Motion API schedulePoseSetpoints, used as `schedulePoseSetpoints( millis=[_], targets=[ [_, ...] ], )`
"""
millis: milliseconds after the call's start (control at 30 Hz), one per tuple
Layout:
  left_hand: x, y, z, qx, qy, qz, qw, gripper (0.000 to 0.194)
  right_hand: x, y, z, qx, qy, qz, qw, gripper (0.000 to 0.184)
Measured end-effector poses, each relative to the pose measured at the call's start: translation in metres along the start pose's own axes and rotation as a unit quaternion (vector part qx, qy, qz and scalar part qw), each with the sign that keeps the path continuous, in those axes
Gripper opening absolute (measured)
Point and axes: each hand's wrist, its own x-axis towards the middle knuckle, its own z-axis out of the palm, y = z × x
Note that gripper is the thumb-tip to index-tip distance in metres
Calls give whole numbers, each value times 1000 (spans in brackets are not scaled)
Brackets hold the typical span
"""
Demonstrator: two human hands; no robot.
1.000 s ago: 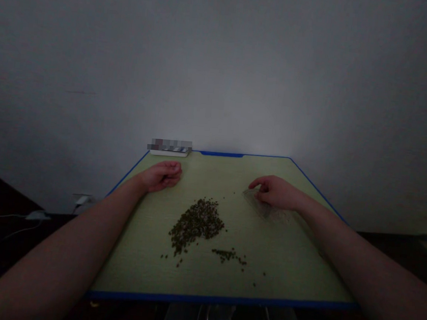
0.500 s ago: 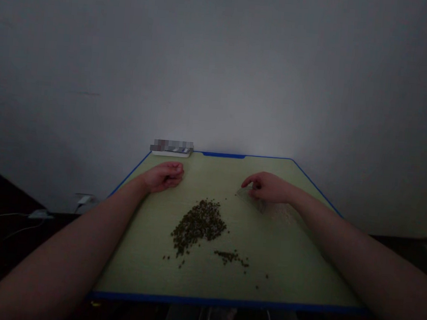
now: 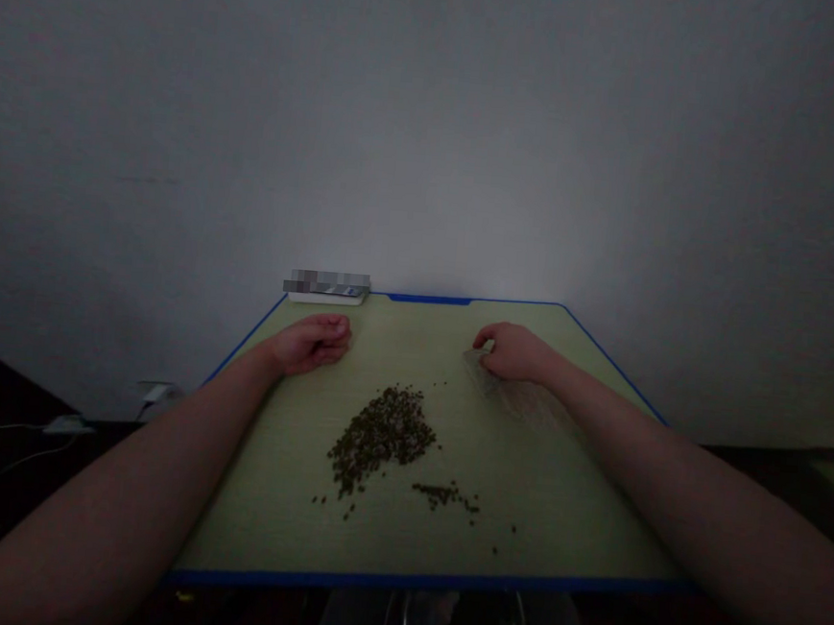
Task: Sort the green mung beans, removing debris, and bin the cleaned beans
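Seeds (image 3: 382, 435) lie heaped mid-bench (image 3: 566, 526), slightly left, while at far right the right hand (image 3: 519, 352) pinches a clear bag (image 3: 529, 406) and at far left the left hand (image 3: 309, 345) is curled, contents impossible to tell.

pile (image 3: 383, 430) on table (image 3: 574, 517) | bag (image 3: 525, 405) behind-right of pile | wall (image 3: 430, 140) behind table

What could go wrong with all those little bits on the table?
The stray bits nearest the blue front edge might roll off if the table got bumped. The loose pile has no rim around it, so a sweeping arm could scatter it. And the clear bag looks thin, so it might slip or rip at the right hand.
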Motion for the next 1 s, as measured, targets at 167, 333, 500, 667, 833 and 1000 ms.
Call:
schedulePoseSetpoints(
  millis=[167, 333, 500, 667, 833, 1000],
  targets=[
    [1, 0, 0, 5, 0, -6, 1000, 36, -8, 15, -9, -17, -33, -14, 999, 42],
    [2, 0, 1, -2, 4, -3, 1000, 38, 16, -21, -7, -38, -64, -100, 992, 46],
    [0, 1, -1, 7, -10, 4, 1000, 35, 38, -55, -7, -78, -107, -180, 975, 47],
    [-1, 2, 0, 0, -12, -1, 1000, 34, 36, -67, -10, -98, -147, -238, 955, 48],
    [0, 2, 2, -2, -2, -5, 1000, 35, 21, -63, -10, -110, -158, -225, 955, 47],
    [1, 1, 2, 6, 0, -8, 1000, 39, -1, -50, -8, -114, -132, -180, 968, 44]
  ],
)
